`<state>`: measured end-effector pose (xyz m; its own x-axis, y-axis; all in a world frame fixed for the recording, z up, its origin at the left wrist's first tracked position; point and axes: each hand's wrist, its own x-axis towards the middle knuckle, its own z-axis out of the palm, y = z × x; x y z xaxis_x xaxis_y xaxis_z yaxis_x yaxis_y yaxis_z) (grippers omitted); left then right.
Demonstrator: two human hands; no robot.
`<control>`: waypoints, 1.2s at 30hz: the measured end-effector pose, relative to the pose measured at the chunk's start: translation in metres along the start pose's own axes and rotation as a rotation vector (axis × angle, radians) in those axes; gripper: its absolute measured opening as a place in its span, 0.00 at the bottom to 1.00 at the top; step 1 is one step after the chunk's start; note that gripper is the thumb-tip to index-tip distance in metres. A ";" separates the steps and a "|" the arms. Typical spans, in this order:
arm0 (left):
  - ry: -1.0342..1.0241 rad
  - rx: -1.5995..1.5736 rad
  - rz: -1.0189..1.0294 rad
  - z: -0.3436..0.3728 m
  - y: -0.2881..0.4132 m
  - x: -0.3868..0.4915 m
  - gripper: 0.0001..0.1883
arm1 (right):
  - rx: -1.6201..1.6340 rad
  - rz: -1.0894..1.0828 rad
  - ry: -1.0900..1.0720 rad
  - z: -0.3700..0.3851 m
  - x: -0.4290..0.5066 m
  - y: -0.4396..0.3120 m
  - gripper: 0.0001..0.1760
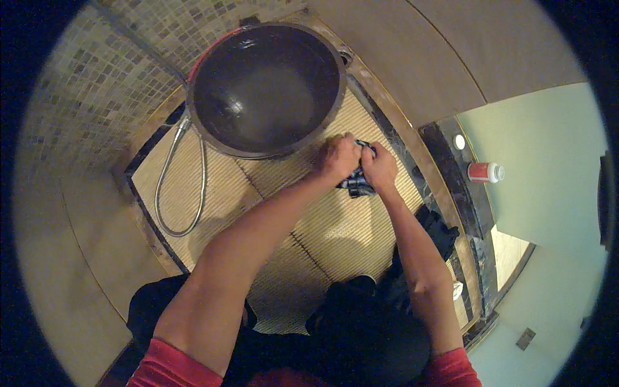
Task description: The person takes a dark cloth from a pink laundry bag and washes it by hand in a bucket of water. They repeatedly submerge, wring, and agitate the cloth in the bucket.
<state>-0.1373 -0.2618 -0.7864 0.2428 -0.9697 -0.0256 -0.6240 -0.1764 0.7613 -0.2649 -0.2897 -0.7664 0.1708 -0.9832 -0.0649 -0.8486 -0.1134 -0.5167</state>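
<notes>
Close together above the ribbed floor tiles, my left hand point(341, 157) and my right hand point(379, 167) grip a bunched, dark patterned cloth point(358, 185). Part of the cloth hangs below the fingers, and a bit of it shows between the two hands. Up and to the left of them stands a large round dark basin point(271, 92), its inside facing the camera. The fingers cover much of the cloth, so its full shape is hidden.
A looped metal shower hose point(203, 193) lies left of the basin. Dark fabric point(437, 230) lies by the right-hand stone curb point(454, 193). Beyond it, a white bottle with a red label point(483, 172) and a white round object point(459, 141) are on a ledge. Mosaic tiles cover the wall at the upper left.
</notes>
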 end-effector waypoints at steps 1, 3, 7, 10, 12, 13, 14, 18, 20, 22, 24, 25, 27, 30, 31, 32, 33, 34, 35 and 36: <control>0.021 0.014 -0.021 -0.007 0.016 -0.005 0.14 | 0.062 -0.002 0.053 -0.008 -0.002 0.002 0.19; 0.043 -0.085 0.055 -0.029 0.047 -0.011 0.15 | 0.188 -0.004 0.161 -0.025 -0.003 0.006 0.19; 0.084 -0.244 0.122 -0.077 0.103 0.002 0.17 | 0.491 -0.085 0.242 -0.087 0.018 -0.020 0.16; 0.072 -0.327 0.185 -0.136 0.148 0.036 0.20 | 0.560 -0.074 0.190 -0.157 0.035 -0.060 0.16; 0.073 -0.406 0.185 -0.183 0.176 0.051 0.22 | 0.653 -0.143 0.200 -0.191 0.049 -0.095 0.17; 0.095 -0.453 0.185 -0.207 0.182 0.053 0.22 | 0.670 -0.196 0.198 -0.209 0.047 -0.132 0.17; 0.193 -0.458 0.210 -0.230 0.181 0.054 0.22 | 0.703 -0.273 0.147 -0.219 0.046 -0.163 0.17; 0.334 -0.454 0.231 -0.286 0.147 0.056 0.23 | 0.680 -0.414 0.137 -0.199 0.069 -0.231 0.18; 0.424 -0.376 0.187 -0.290 0.113 0.063 0.23 | 0.756 -0.446 0.186 -0.160 0.074 -0.237 0.17; 0.526 -0.218 0.169 -0.286 0.070 0.061 0.22 | 0.799 -0.355 0.130 -0.106 0.079 -0.231 0.17; 0.597 -0.065 0.189 -0.278 0.036 0.058 0.20 | 0.758 -0.276 0.177 -0.053 0.075 -0.217 0.14; 0.565 -0.092 0.194 -0.273 0.034 0.047 0.18 | 0.701 -0.298 0.174 -0.037 0.075 -0.206 0.14; 0.481 0.012 0.272 -0.267 0.010 0.035 0.17 | 0.659 -0.307 0.091 -0.020 0.062 -0.201 0.09; 0.280 0.074 0.276 -0.265 -0.015 0.033 0.18 | 0.326 -0.413 0.111 -0.023 0.043 -0.212 0.13; 0.189 0.079 0.272 -0.265 -0.018 0.034 0.19 | 0.208 -0.436 0.066 -0.023 0.039 -0.216 0.17; 0.110 0.116 0.310 -0.263 -0.027 0.036 0.21 | 0.097 -0.466 0.003 -0.024 0.033 -0.219 0.19; 0.030 0.156 0.348 -0.261 -0.031 0.036 0.22 | -0.010 -0.493 -0.061 -0.025 0.027 -0.221 0.21; -0.111 0.151 0.344 -0.261 -0.036 0.036 0.25 | -0.115 -0.516 -0.090 -0.021 0.025 -0.220 0.23; -0.145 0.199 0.329 -0.256 -0.039 0.032 0.27 | -0.169 -0.504 -0.162 -0.020 0.025 -0.221 0.24; -0.177 0.240 0.300 -0.252 -0.037 0.029 0.28 | -0.226 -0.489 -0.230 -0.021 0.026 -0.221 0.25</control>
<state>0.0802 -0.2409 -0.6515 -0.0945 -0.9944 0.0473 -0.8080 0.1043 0.5798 -0.0834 -0.2933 -0.6361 0.6524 -0.7554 -0.0616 -0.7252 -0.5986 -0.3402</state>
